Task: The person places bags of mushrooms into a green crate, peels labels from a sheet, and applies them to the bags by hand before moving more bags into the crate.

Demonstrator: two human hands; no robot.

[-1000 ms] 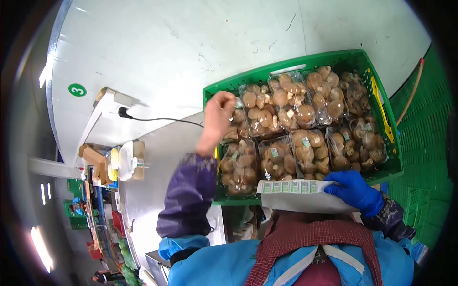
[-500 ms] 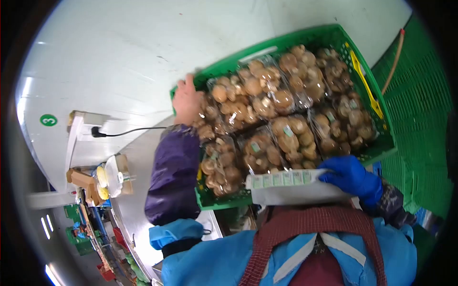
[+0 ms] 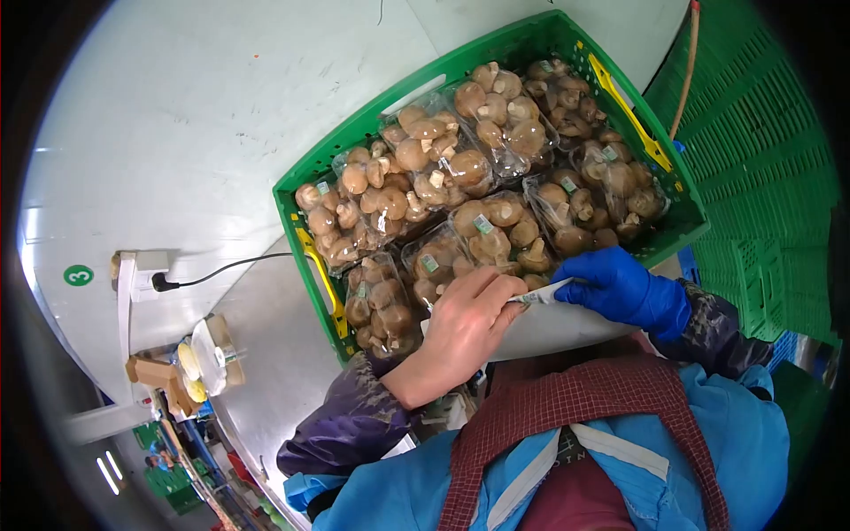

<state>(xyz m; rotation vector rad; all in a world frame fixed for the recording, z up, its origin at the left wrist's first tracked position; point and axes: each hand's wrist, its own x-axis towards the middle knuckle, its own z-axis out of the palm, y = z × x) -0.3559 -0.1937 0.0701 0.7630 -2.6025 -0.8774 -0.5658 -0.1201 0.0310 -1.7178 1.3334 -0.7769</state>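
Note:
A sheet of labels (image 3: 567, 326), pale and bent, is held close to my chest over the near side of a green crate. My right hand (image 3: 624, 296), in a blue glove, grips its right end. My bare left hand (image 3: 474, 323) has its fingers pinched at the sheet's upper edge, where small printed labels show. The green crate (image 3: 354, 133) has yellow handles and holds several clear-wrapped packs of mushrooms (image 3: 434, 150). Small labels are stuck on several of them, such as the pack of mushrooms (image 3: 496, 226) just beyond my left hand.
A black cable (image 3: 230, 265) runs from a wall plug towards the crate. Stacked green crates (image 3: 753, 159) stand on the right. At left, a cardboard box (image 3: 161, 376) and a white tray (image 3: 212, 350) lie beside the metal table (image 3: 270, 310).
My left hand has moved from the crate's far left corner to the label sheet. The sheet is now tilted and bent. A label now shows on the far left mushroom pack.

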